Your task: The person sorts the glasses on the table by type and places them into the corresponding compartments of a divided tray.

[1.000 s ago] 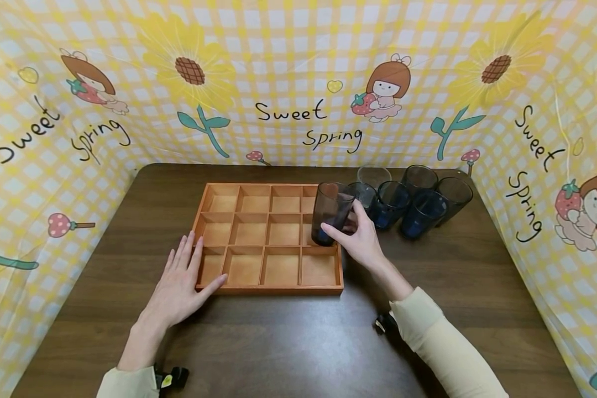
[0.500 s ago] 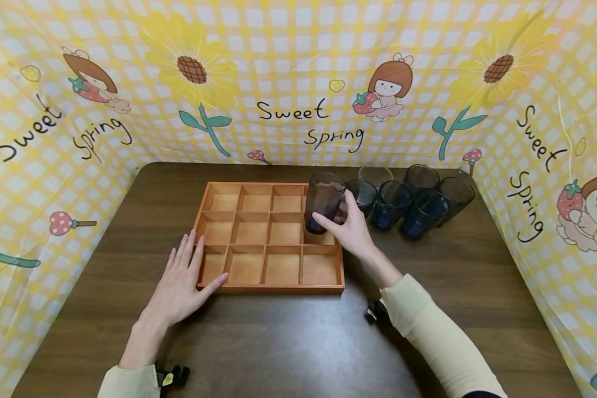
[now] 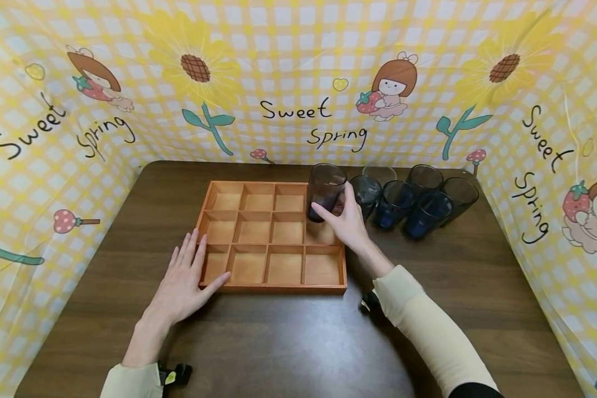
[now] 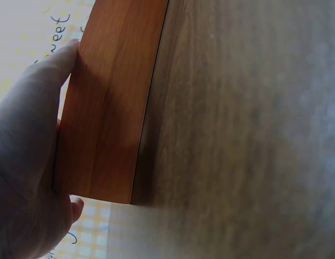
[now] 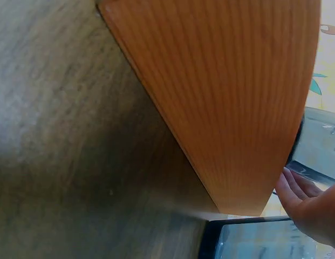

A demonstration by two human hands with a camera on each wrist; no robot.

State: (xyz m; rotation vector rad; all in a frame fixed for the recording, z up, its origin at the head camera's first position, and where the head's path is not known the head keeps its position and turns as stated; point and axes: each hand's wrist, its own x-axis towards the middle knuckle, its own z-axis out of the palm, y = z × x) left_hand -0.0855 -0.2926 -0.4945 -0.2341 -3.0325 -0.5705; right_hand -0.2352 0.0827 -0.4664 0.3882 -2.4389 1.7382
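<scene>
A wooden tray [image 3: 278,288] divided into several square compartments lies on the table. My right hand [image 3: 347,220] grips a dark tinted drinking glass [image 3: 325,188], thumb on its near side, upright over the tray's back right compartment. In the right wrist view the glass [image 5: 320,145] shows above the tray's side wall [image 5: 221,97]; whether its base touches the compartment floor I cannot tell. At the tray's left front corner rests my left hand [image 3: 181,282], fingers straight along the left side and thumb over the front rim. The left wrist view shows it against the tray wall [image 4: 108,102].
Several more glasses stand close together right of the tray, among them a dark blue one [image 3: 429,214], a grey one [image 3: 459,196] and a clear one [image 3: 380,173]. A yellow checked cloth [image 3: 288,66] walls in the brown table [image 3: 278,342] at the back and sides.
My right hand has carried the glass away from me, from the middle right compartment to over the back right one. The left hand has stayed at the tray's corner.
</scene>
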